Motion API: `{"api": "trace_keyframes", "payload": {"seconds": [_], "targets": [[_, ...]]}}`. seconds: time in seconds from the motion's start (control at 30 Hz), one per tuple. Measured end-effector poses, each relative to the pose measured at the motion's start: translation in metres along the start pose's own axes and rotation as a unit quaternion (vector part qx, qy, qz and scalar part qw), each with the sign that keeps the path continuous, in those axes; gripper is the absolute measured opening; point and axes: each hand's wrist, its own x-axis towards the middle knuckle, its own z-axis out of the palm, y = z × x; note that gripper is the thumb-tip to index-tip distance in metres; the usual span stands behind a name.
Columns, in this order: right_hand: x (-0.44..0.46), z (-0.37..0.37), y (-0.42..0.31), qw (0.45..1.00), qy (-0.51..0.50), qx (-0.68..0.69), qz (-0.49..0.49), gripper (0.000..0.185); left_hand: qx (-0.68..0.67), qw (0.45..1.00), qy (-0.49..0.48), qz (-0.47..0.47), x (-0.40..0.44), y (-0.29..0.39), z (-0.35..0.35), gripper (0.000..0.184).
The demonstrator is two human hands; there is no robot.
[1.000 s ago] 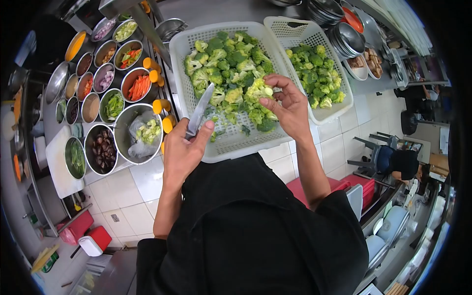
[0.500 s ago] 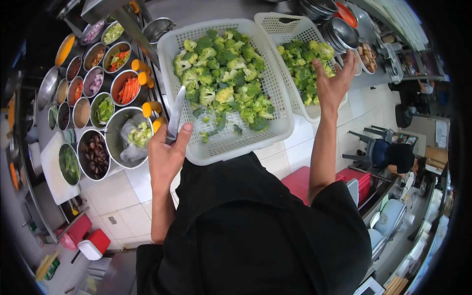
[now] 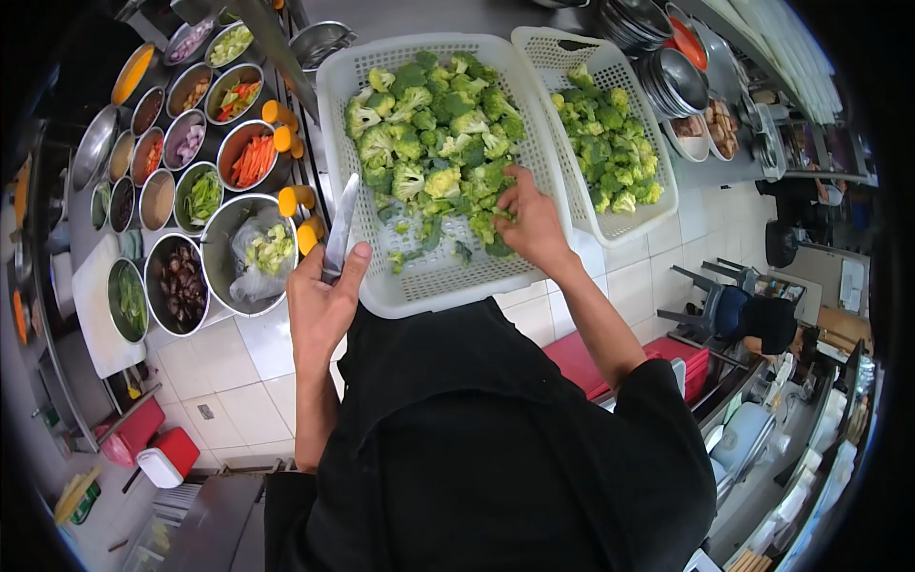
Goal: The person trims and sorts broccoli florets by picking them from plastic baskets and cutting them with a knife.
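My left hand (image 3: 322, 297) is closed round the handle of a knife (image 3: 343, 224), its blade pointing up along the left wall of a white perforated basket (image 3: 548, 124). Broccoli florets (image 3: 443, 129) are heaped toward the basket's far side, with a few scraps on its bare near floor. My right hand (image 3: 532, 224) is over the right side of this basket, fingers apart and bent, touching the florets at the heap's edge. Whether a floret lies between the fingertips is hard to see. A second white basket (image 3: 620, 224) alongside holds more broccoli pieces (image 3: 610, 143).
On the left stand several metal containers, including carrot strips (image 3: 253, 162), dark mushroom-like pieces (image 3: 183, 286) and a bagged pale green vegetable (image 3: 269, 250). Yellow-capped bottles (image 3: 295, 200) line the basket's left. Stacked metal bowls (image 3: 675, 81) stand at the back right. A person (image 3: 767, 315) is farther right.
My right hand has come from above the second basket down to the florets in the first. My left hand stays with the knife in nearly the same place.
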Motion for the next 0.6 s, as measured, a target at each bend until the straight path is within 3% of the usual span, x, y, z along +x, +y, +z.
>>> {"api": "trace_keyframes", "payload": {"seconds": [0.07, 0.17, 0.27, 0.37, 0.47, 0.6], "targets": [[-0.001, -0.005, -0.008, 0.995, -0.035, 0.083, 0.036, 0.079, 0.008, 1.000, -0.005, -0.011, 0.000, -0.002, 0.000, 0.044], [0.004, 0.009, 0.009, 0.977, 0.137, -0.099, -0.131, 0.076, 0.013, 1.000, 0.004, -0.003, 0.000, -0.004, 0.000, 0.047], [0.012, 0.014, 0.000, 0.969, 0.143, -0.060, -0.194, 0.069, -0.004, 1.000, 0.003, -0.009, -0.001, -0.003, 0.002, 0.047], [0.027, 0.019, -0.028, 0.952, 0.046, -0.089, -0.288, 0.060, 0.036, 0.999, 0.003, 0.008, 0.000, 0.000, 0.002, 0.046], [0.036, 0.043, -0.033, 0.929, 0.011, -0.248, -0.275, 0.055, 0.018, 1.000, -0.012, 0.001, -0.002, 0.007, 0.004, 0.046], [0.031, 0.040, -0.034, 0.959, -0.014, -0.183, -0.215, 0.053, 0.006, 1.000, 0.004, 0.005, -0.004, 0.003, 0.000, 0.045]]}}
